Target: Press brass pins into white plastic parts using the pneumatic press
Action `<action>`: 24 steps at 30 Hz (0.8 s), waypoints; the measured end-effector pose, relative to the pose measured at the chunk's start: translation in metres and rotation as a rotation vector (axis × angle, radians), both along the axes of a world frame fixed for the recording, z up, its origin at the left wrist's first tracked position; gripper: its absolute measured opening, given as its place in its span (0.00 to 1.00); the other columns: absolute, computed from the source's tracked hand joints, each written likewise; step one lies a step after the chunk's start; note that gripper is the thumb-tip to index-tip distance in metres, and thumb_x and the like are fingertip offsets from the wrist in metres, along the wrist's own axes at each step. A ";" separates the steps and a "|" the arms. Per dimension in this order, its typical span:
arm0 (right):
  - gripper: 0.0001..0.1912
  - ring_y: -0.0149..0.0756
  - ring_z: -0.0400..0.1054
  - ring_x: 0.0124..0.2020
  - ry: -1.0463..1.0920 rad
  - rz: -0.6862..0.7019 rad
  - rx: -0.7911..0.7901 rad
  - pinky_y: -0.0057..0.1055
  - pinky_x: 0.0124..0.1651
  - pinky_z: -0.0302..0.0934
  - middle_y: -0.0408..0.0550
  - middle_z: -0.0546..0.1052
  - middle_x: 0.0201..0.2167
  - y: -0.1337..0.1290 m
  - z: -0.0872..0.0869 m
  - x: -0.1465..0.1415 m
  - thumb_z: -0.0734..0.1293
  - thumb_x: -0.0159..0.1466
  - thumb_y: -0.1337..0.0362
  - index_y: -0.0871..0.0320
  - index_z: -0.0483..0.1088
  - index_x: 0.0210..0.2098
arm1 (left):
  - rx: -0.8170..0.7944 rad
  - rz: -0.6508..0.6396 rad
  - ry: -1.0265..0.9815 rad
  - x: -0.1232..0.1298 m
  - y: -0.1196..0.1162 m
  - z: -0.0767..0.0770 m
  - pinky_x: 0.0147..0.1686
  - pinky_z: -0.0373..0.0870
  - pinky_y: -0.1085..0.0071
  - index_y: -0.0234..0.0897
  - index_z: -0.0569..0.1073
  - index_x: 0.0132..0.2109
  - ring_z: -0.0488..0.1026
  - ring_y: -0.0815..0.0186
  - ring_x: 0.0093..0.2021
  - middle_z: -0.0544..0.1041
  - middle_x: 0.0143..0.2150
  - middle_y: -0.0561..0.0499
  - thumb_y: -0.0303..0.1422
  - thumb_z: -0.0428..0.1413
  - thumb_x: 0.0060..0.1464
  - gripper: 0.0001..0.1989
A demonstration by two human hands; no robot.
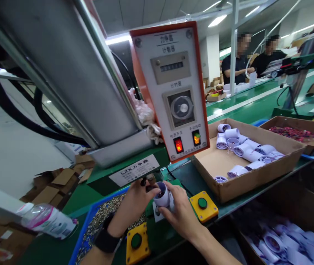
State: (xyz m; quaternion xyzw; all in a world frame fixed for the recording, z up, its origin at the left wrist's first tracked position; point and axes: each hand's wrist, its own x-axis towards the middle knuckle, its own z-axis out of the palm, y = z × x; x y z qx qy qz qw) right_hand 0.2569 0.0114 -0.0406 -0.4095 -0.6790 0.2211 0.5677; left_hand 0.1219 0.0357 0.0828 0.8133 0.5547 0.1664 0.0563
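My right hand (183, 213) grips a small white plastic cup-shaped part (162, 195), its open end turned up and left. My left hand (136, 204) pinches at the part's open mouth with thumb and fingers; what the fingertips hold is too small to tell. A dark wristband sits on my left wrist. Both hands work over a green fixture between two yellow boxes with green push buttons (203, 205) (136, 243). Under my left forearm lies a blue tray (89, 224) filled with several tiny metal pieces.
A white-and-orange control box (173, 92) with counter, dial and two lit switches stands just behind the hands. A cardboard box (245, 180) with several white parts sits right; another box (286, 235) is lower right. A plastic bottle (46, 219) lies left. Two people stand far back.
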 end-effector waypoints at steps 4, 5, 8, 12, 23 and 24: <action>0.34 0.46 0.63 0.55 -0.024 -0.024 -0.012 0.47 0.58 0.59 0.48 0.70 0.55 -0.003 -0.003 0.001 0.67 0.58 0.70 0.48 0.55 0.61 | 0.014 -0.107 0.123 0.000 0.003 -0.001 0.51 0.71 0.59 0.40 0.74 0.39 0.75 0.57 0.46 0.79 0.42 0.48 0.33 0.55 0.54 0.06; 0.34 0.45 0.63 0.55 -0.028 -0.026 -0.013 0.47 0.58 0.59 0.48 0.70 0.55 -0.003 -0.004 0.001 0.68 0.58 0.69 0.48 0.55 0.61 | 0.009 -0.140 0.155 -0.001 0.003 -0.001 0.52 0.70 0.57 0.40 0.75 0.39 0.75 0.56 0.48 0.79 0.43 0.48 0.32 0.55 0.54 0.06; 0.34 0.44 0.64 0.54 -0.038 -0.035 -0.012 0.46 0.57 0.60 0.47 0.70 0.55 -0.003 -0.006 0.001 0.68 0.58 0.69 0.47 0.55 0.61 | -0.017 -0.213 0.231 -0.007 0.005 0.000 0.53 0.69 0.55 0.42 0.77 0.39 0.73 0.54 0.51 0.78 0.47 0.48 0.27 0.55 0.53 0.08; 0.32 0.44 0.64 0.55 -0.066 -0.067 0.028 0.43 0.57 0.62 0.48 0.70 0.56 -0.002 -0.011 0.000 0.67 0.61 0.65 0.50 0.55 0.62 | -0.041 -0.216 0.227 -0.009 0.008 -0.008 0.47 0.70 0.62 0.43 0.77 0.38 0.73 0.58 0.47 0.78 0.45 0.50 0.29 0.54 0.55 0.07; 0.19 0.45 0.65 0.49 -0.348 -0.345 0.166 0.43 0.51 0.60 0.52 0.73 0.48 -0.018 -0.035 0.042 0.62 0.67 0.62 0.54 0.62 0.57 | -0.044 0.100 -0.065 -0.036 -0.024 -0.015 0.43 0.74 0.62 0.44 0.75 0.47 0.77 0.57 0.43 0.81 0.44 0.50 0.45 0.48 0.59 0.17; 0.16 0.45 0.65 0.46 -0.414 -0.389 0.213 0.42 0.49 0.59 0.51 0.74 0.45 -0.021 -0.045 0.054 0.62 0.67 0.63 0.54 0.65 0.55 | -0.036 0.155 -0.089 -0.048 -0.037 -0.025 0.44 0.74 0.59 0.44 0.76 0.46 0.77 0.56 0.45 0.81 0.45 0.49 0.46 0.46 0.61 0.19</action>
